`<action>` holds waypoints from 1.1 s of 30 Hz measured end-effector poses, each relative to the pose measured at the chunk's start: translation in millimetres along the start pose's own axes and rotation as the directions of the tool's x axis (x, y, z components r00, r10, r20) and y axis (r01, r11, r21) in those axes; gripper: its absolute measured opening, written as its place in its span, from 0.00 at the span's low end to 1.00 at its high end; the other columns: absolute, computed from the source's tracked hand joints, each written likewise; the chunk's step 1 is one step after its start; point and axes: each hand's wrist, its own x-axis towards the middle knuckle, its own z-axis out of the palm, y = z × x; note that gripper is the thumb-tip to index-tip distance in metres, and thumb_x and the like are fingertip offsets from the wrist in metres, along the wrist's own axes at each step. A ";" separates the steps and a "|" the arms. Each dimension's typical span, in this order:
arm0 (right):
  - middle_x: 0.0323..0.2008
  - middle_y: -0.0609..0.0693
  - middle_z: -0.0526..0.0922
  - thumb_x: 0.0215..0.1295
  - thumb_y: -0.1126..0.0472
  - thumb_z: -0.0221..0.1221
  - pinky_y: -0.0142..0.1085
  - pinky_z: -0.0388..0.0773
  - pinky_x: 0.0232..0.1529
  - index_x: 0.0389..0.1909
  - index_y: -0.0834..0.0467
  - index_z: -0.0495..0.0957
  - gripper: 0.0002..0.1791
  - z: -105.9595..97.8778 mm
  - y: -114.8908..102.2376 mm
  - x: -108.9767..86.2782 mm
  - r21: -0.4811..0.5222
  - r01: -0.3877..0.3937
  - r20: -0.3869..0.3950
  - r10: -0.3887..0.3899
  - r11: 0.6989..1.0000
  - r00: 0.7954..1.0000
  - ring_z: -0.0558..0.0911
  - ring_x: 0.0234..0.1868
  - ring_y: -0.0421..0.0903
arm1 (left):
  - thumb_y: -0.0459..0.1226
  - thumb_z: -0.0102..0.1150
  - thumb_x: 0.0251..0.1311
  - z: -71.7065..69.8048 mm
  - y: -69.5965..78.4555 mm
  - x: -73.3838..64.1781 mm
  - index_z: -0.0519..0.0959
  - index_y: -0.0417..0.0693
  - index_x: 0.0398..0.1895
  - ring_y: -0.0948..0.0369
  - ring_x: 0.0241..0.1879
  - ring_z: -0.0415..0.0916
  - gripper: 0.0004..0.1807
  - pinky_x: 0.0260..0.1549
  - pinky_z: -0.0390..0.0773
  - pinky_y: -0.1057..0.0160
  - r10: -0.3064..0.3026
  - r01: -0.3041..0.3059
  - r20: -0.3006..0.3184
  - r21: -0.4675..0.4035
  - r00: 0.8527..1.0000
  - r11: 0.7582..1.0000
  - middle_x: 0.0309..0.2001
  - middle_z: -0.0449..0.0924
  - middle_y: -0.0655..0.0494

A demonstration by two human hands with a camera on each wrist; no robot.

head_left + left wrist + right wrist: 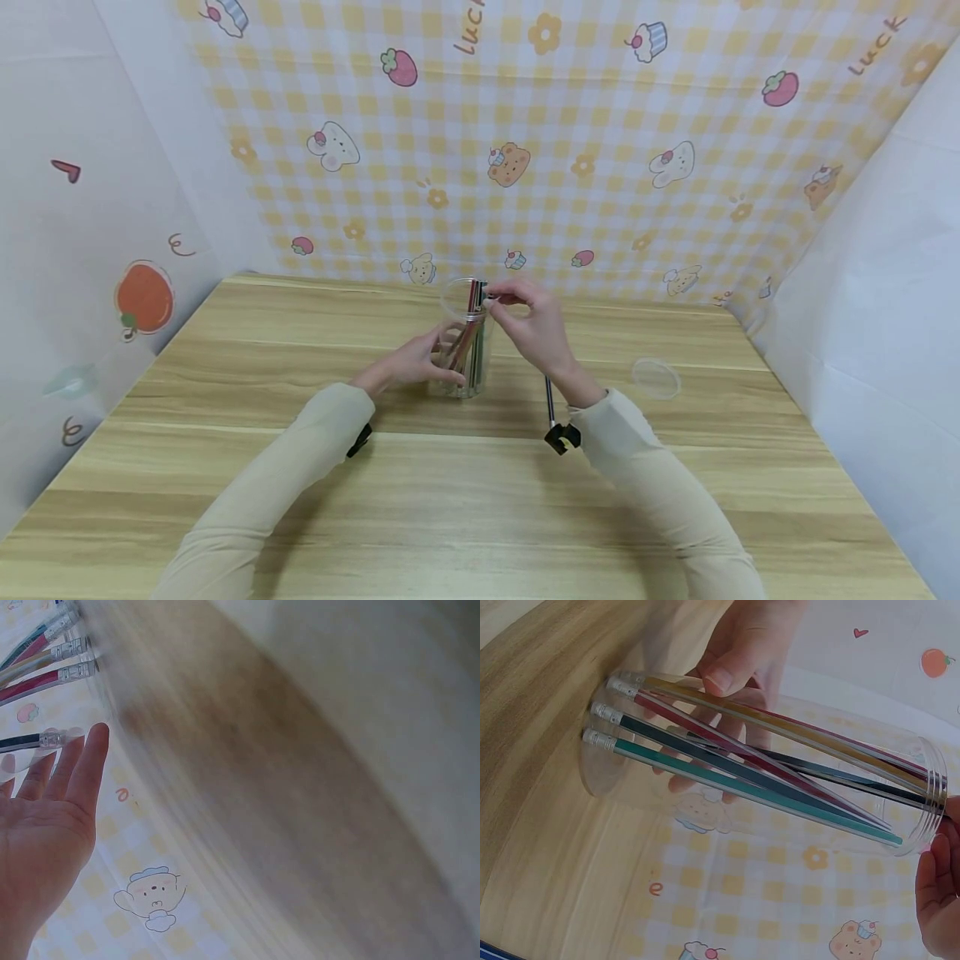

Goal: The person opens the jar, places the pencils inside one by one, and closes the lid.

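Observation:
A clear cylindrical jar (472, 392) stands upright on the table, holding several pencils with eraser ends down. Wrapped low around its side is my left hand (411, 360), thumb in front and fingers behind. At the jar's mouth, my right hand (534, 321) pinches the upper end of a black pencil (855, 782), whose lower part is still inside. In the right wrist view, a green pencil (727, 782), a red pencil (705, 733) and a yellow pencil (780, 729) lean within the jar. The left wrist view shows the left fingers extended behind the clear wall.
On the wooden table (465, 517), a clear round lid (656, 379) lies to the right. A thin dark blue stick (550, 400) lies by the right wrist, partly hidden by the forearm. Behind stands a yellow-checked cloth backdrop (420, 167), with white sheets at both sides.

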 end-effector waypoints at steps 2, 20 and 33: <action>0.32 0.56 0.78 0.53 0.72 0.59 0.43 0.74 0.37 0.34 0.68 0.78 0.06 -0.5 0.3 0.1 0.007 -0.018 0.005 0.018 1.000 1.000 0.75 0.33 0.48 | 0.40 0.69 0.41 -0.3 -0.6 0.3 0.52 0.60 0.64 0.53 0.56 0.60 0.47 0.54 0.62 0.52 -0.002 0.002 0.001 -0.001 1.000 1.000 0.58 0.62 0.48; 0.39 0.61 0.76 0.58 0.75 0.49 0.35 0.72 0.41 0.37 0.72 0.76 0.09 -16.8 -4.2 -1.4 0.077 -0.165 -0.050 0.169 0.983 0.984 0.73 0.40 0.52 | 0.41 0.70 0.39 -0.2 2.4 -0.6 0.52 0.55 0.63 0.52 0.57 0.60 0.48 0.54 0.61 0.51 0.004 -0.004 0.023 -0.001 1.000 1.000 0.58 0.62 0.45; 0.37 0.60 0.78 0.61 0.65 0.51 0.41 0.75 0.38 0.44 0.66 0.75 0.13 -45.0 81.3 -14.4 0.009 -0.512 0.125 0.507 0.859 0.853 0.76 0.35 0.51 | 0.40 0.70 0.39 -0.1 -1.1 1.1 0.53 0.59 0.63 0.55 0.56 0.61 0.47 0.53 0.63 0.54 -0.009 0.009 0.011 0.006 1.000 1.000 0.57 0.63 0.49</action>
